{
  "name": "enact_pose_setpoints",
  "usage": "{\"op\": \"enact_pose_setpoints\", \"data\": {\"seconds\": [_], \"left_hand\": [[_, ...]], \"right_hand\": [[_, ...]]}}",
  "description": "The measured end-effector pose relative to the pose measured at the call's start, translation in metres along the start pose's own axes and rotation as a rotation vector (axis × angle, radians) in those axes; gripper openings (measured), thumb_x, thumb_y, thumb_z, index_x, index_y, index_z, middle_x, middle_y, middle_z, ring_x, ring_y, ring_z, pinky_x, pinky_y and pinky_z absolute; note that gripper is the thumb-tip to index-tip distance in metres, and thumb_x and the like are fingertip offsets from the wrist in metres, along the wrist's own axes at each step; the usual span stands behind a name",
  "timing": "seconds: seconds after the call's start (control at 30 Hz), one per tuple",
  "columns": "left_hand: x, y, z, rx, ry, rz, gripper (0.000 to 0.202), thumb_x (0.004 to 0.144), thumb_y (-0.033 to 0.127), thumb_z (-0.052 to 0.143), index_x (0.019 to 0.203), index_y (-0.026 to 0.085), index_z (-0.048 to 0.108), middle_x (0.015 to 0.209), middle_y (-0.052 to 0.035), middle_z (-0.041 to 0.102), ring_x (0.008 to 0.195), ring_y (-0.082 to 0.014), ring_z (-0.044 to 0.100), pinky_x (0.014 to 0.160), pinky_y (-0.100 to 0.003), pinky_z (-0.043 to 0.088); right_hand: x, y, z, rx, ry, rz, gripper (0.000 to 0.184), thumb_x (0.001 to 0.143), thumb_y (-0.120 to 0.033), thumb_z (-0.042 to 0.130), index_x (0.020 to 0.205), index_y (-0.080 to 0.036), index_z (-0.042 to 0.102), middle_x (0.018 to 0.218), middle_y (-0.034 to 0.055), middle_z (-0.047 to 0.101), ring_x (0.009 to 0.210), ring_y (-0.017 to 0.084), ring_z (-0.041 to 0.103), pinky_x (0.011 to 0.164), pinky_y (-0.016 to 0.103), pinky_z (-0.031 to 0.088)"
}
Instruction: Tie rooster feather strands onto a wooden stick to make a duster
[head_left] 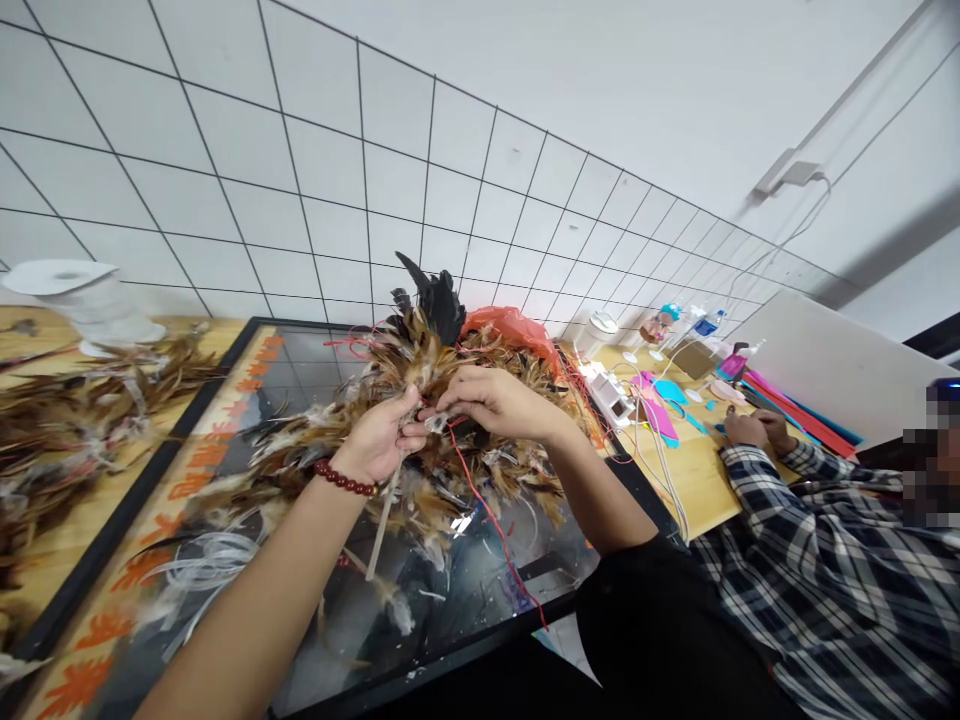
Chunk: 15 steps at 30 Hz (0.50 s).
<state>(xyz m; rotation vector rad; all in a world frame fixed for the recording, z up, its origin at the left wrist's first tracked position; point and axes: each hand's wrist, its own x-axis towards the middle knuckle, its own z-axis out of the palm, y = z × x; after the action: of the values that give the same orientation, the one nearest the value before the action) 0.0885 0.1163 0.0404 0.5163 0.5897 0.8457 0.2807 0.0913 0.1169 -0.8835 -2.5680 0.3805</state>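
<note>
My left hand (pixel 386 432), with a dark red bead bracelet (pixel 345 478) at its wrist, is closed around the base of a feather bundle (pixel 420 350). Brown feathers fan upward there, topped by black ones. Close against it, my right hand (pixel 491 402) pinches at the pale lower ends; what exactly lies between its fingertips is hidden. A red cord (pixel 487 510) hangs from between the two hands down toward the table's front edge. A thin pale strip (pixel 381 530) dangles below my left hand. Beneath both hands, loose brown feathers (pixel 300 450) are heaped on a dark glassy board (pixel 420 640).
At the left, more feathers (pixel 90 400) lie beside a white spool (pixel 82 300). A red plastic bag (pixel 517 330) sits behind the heap, before a wire grid. On the right are a power strip (pixel 607 395), coloured pieces (pixel 656 410) and a person in a checked shirt (pixel 810 560).
</note>
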Motion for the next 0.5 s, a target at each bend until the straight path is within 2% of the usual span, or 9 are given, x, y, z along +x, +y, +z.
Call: {"op": "enact_pose_setpoints", "data": {"seconds": [0.2,0.3,0.4,0.5], "left_hand": [[-0.002,0.001,-0.003,0.029,-0.132,-0.092,0.009,0.093,0.023,0.055,0.090,0.015,0.056,0.070,-0.0021,0.051,0.044,-0.0048,0.038,0.036,-0.011,0.023],[-0.003,0.001,-0.003,0.056,-0.174,-0.071,0.008,0.092,0.025,0.057,0.092,0.017,0.056,0.072,-0.0027,0.052,0.044,-0.0048,0.038,0.038,-0.011,0.022],[-0.004,-0.001,-0.001,0.136,-0.199,-0.019,0.019,0.090,0.034,0.063,0.096,0.017,0.056,0.073,-0.0026,0.052,0.045,-0.0034,0.036,0.038,-0.010,0.020],[-0.005,-0.004,0.000,0.264,-0.153,-0.002,0.031,0.082,0.038,0.073,0.090,0.015,0.054,0.072,-0.0009,0.051,0.044,-0.0008,0.032,0.039,-0.010,0.016]], "right_hand": [[0.024,0.009,0.006,-0.236,-0.004,0.029,0.029,0.091,-0.006,0.047,0.104,-0.015,0.072,0.096,0.0069,0.064,0.092,0.017,0.058,0.084,0.028,0.044],[0.029,0.012,0.009,-0.284,-0.009,0.023,0.027,0.091,-0.008,0.049,0.101,-0.017,0.073,0.097,0.0067,0.064,0.090,0.017,0.058,0.082,0.027,0.042],[0.029,0.009,0.010,-0.276,0.041,0.068,0.024,0.091,-0.011,0.049,0.100,-0.016,0.071,0.098,0.0068,0.064,0.089,0.016,0.058,0.079,0.026,0.041],[0.028,0.004,0.009,-0.255,0.069,0.107,0.021,0.090,-0.010,0.050,0.099,-0.017,0.068,0.095,0.0055,0.065,0.089,0.016,0.059,0.081,0.026,0.042]]}}
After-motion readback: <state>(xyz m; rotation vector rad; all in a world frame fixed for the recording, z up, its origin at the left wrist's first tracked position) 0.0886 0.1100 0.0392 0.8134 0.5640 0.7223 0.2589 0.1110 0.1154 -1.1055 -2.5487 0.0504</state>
